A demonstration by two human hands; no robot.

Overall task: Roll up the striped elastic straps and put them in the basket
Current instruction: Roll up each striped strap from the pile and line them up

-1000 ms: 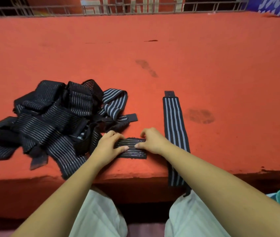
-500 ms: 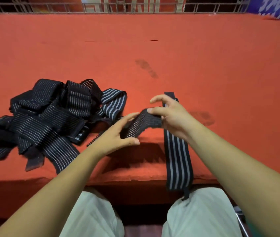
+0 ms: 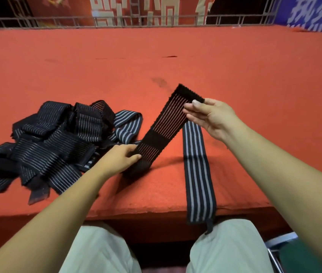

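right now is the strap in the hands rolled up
No, the strap is stretched out flat between the left hand and the right hand.

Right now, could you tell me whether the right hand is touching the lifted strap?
Touching. The head view shows the right hand pinching the lifted strap at its upper end.

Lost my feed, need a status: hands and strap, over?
Left hand grips thin-striped strap low, right hand pinches its top. Strap stretched, unrolled, above red table. Wide-striped strap lies beneath, pile at left; neither blocks.
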